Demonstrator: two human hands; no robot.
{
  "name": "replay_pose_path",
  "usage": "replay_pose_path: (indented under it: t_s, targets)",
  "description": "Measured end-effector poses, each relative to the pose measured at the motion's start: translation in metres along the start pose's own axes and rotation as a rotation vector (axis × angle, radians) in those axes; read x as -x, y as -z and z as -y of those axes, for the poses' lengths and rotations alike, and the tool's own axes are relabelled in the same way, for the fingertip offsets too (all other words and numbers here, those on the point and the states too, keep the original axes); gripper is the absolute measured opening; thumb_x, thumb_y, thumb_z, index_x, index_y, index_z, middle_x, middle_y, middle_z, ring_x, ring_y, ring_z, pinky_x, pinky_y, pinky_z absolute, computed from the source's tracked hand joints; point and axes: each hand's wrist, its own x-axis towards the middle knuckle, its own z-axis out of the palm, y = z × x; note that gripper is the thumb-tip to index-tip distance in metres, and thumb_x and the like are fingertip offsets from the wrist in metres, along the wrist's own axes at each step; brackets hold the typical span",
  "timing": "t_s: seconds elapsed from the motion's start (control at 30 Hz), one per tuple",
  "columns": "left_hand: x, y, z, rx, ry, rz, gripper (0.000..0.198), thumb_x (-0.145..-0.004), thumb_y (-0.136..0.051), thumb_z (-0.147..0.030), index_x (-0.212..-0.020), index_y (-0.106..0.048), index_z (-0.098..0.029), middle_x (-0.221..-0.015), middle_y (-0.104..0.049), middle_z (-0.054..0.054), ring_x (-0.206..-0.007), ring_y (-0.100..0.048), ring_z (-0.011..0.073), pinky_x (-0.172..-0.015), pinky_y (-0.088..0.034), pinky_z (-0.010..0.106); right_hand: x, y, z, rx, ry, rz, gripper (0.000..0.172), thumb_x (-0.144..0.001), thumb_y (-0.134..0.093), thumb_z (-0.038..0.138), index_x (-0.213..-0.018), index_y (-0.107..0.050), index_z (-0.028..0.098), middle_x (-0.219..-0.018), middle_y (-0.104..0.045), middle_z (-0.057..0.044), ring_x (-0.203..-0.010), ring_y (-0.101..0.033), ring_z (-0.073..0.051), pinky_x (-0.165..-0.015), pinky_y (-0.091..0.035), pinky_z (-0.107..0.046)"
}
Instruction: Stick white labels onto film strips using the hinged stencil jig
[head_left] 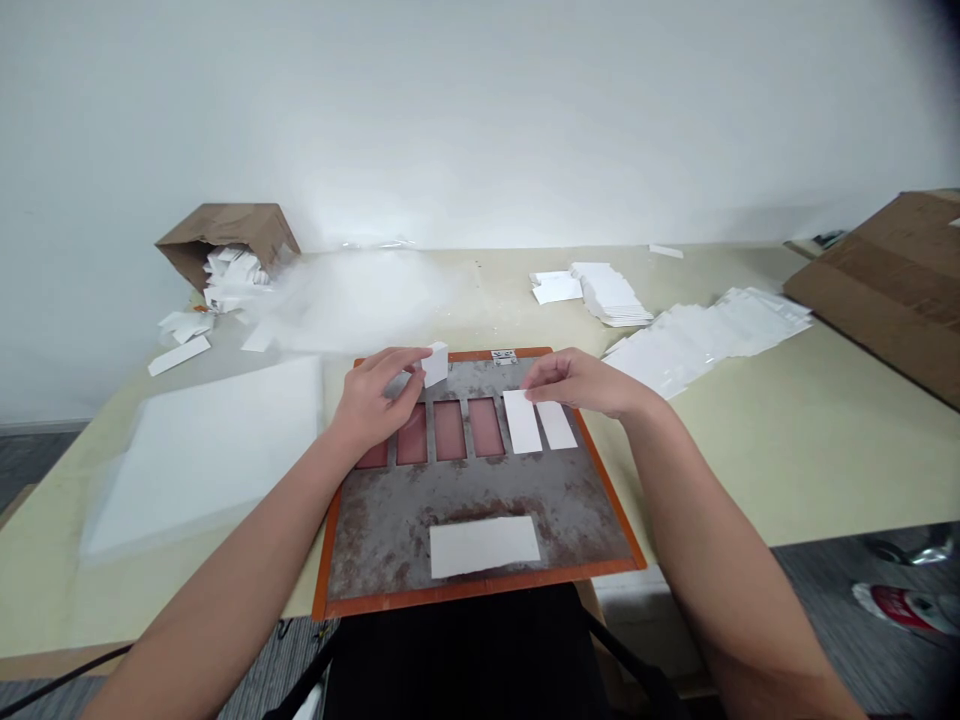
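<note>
My left hand (381, 395) is closed, pinching a small stack of white cards (436, 366) upright above the far edge of a grey board (480, 490) with an orange rim. My right hand (562, 380) has its thumb and fingers together at the top end of a white card (523, 424), which lies over the row of slots. To the right of that card rests a second white card (557, 427), slightly tilted. Several reddish rectangular slots (450, 432) show bare to the left. Near the board's front edge is a wide white strip (484, 547).
Translucent sheets (210, 440) lie on the left of the table. An open cardboard box (247, 225) spills white scraps at the back left. White card stacks (609, 294) and fanned clear sleeves (705, 335) lie to the right, near a large cardboard box (892, 280).
</note>
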Motion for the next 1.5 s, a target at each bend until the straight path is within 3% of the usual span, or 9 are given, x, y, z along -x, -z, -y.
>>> replay_pose_path:
  t_s: [0.27,0.67,1.1,1.4,1.5]
  targets:
    - [0.0,0.0,-0.001,-0.004,0.032,0.016,0.02,-0.09,-0.054,-0.02,-0.106,-0.067,-0.022,-0.095,-0.076,0.002,-0.08,-0.071,0.0143,-0.079,-0.057,0.03,0.001,0.0,0.001,0.026,-0.011,-0.004,0.027,-0.068,-0.073,0.043,-0.079,-0.069,0.019,-0.074,-0.065,-0.002,-0.064,-0.052,-0.013,-0.054,-0.034,-0.027]
    - [0.0,-0.001,0.0,0.011,-0.011,-0.01,0.021,-0.089,-0.055,-0.016,-0.106,-0.066,-0.021,-0.096,-0.075,0.003,-0.079,-0.07,0.0132,-0.077,-0.056,0.027,-0.002,-0.002,-0.001,0.119,0.016,-0.058,0.019,-0.07,-0.072,0.039,-0.076,-0.075,0.021,-0.084,-0.071,-0.003,-0.079,-0.06,-0.019,-0.071,-0.044,-0.032]
    - [0.0,0.0,-0.001,-0.012,0.046,0.026,0.02,-0.09,-0.054,-0.021,-0.106,-0.067,-0.023,-0.095,-0.076,0.002,-0.081,-0.071,0.0147,-0.079,-0.057,0.03,0.0,-0.007,0.004,0.239,-0.012,-0.124,0.023,-0.068,-0.073,0.042,-0.075,-0.072,0.02,-0.077,-0.066,-0.002,-0.066,-0.052,-0.015,-0.059,-0.037,-0.03]
    - [0.001,0.0,0.0,0.001,0.029,0.012,0.021,-0.09,-0.054,-0.019,-0.106,-0.067,-0.022,-0.096,-0.076,0.003,-0.081,-0.071,0.0144,-0.078,-0.057,0.029,0.001,-0.007,0.003,0.246,0.039,-0.059,0.024,-0.07,-0.074,0.042,-0.079,-0.072,0.02,-0.079,-0.065,-0.002,-0.065,-0.052,-0.014,-0.059,-0.038,-0.029]
    - [0.001,0.0,0.0,-0.018,0.035,0.017,0.02,-0.091,-0.054,-0.02,-0.105,-0.067,-0.022,-0.096,-0.076,0.003,-0.081,-0.071,0.0143,-0.077,-0.057,0.029,0.0,-0.01,0.002,0.254,0.138,-0.111,0.027,-0.074,-0.071,0.045,-0.088,-0.072,0.021,-0.079,-0.063,-0.002,-0.061,-0.048,-0.012,-0.057,-0.038,-0.028]
